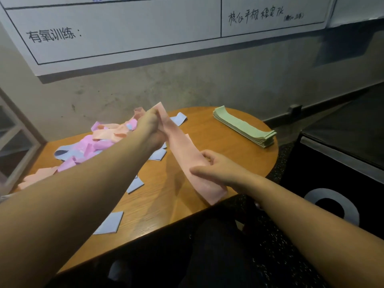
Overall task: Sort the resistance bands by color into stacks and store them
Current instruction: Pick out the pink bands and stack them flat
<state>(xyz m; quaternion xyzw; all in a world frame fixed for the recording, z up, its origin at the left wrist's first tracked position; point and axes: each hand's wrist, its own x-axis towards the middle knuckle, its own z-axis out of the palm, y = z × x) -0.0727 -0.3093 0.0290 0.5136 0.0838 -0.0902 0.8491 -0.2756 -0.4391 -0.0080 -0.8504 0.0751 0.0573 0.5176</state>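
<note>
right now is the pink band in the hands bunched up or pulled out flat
Pulled out flat: the pink band runs as one smooth strip from the left hand to the right hand, held above the table.
</note>
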